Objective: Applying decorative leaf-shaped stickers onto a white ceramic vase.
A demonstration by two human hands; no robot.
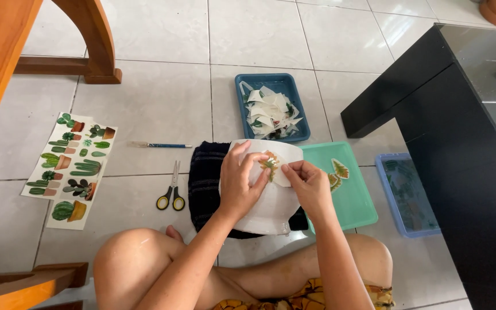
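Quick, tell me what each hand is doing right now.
Left hand: fingers pinched on the cactus cutout over the white plate.
Right hand: fingertips closed on the same cutout's edge.

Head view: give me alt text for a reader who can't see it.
Seated on a tiled floor, a person's left hand and right hand press a small plant cutout onto a white plate lying on a dark cloth. Around them lie scissors, cactus picture sheets, a blue tray of paper scraps and a green tray with more cutouts.
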